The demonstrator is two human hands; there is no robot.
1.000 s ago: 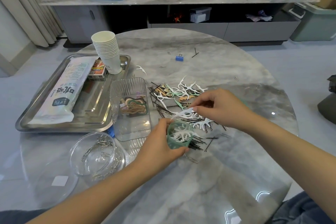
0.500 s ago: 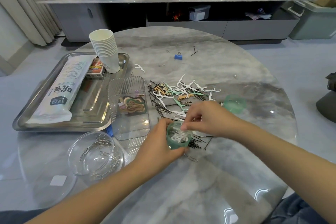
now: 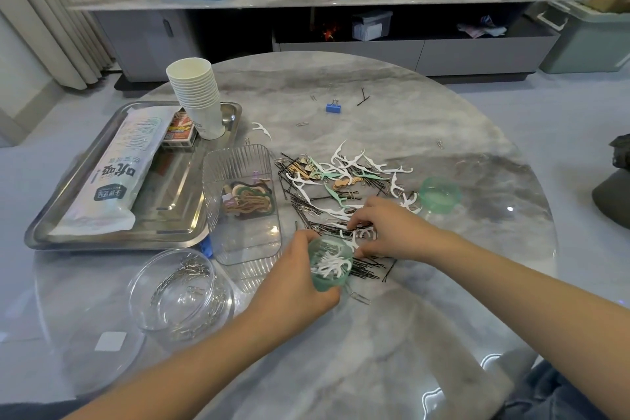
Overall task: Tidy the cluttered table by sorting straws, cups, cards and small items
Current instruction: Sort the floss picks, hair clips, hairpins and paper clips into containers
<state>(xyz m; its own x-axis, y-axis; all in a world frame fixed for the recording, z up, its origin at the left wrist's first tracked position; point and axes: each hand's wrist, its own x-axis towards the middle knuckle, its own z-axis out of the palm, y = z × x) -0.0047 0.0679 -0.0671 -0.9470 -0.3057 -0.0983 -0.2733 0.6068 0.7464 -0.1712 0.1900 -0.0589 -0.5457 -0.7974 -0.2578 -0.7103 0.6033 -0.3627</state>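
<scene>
Nearest, a clear round bowl (image 3: 180, 297) holds paper clips. The left hand (image 3: 300, 278) curls its fingers around a green cup (image 3: 330, 263) of white floss picks; the right hand (image 3: 387, 228) pinches at the table's (image 3: 392, 344) pile (image 3: 341, 187). Beyond, a ribbed clear box (image 3: 240, 203) holds brown cutouts.

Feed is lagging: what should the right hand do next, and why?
Probably pinch the white floss pick under the right hand and drop it into the green cup the left hand grips: the cup already holds white picks, and more lie loose nearby.
</scene>
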